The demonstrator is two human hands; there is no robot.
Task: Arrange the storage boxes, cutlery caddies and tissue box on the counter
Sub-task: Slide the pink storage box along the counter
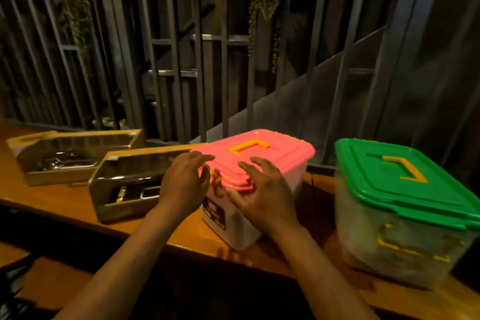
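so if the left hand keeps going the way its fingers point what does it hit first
Most likely the pink lid of the storage box: the left hand points right and slightly away, fingertips at its near-left corner. Depth is unclear.

Contents of green-lidded translucent plastic storage box (405, 218) blurred, not identifiable. Dark printed label (213, 212) on pink-lidded storage box (255, 161) illegible. Near end of front wooden cutlery caddy (130, 184) partly hidden behind left hand (183, 184).

Two cutlery caddies (78, 156) (135, 184) left on the counter (65, 200), two storage boxes (249, 184) (405, 210) right.
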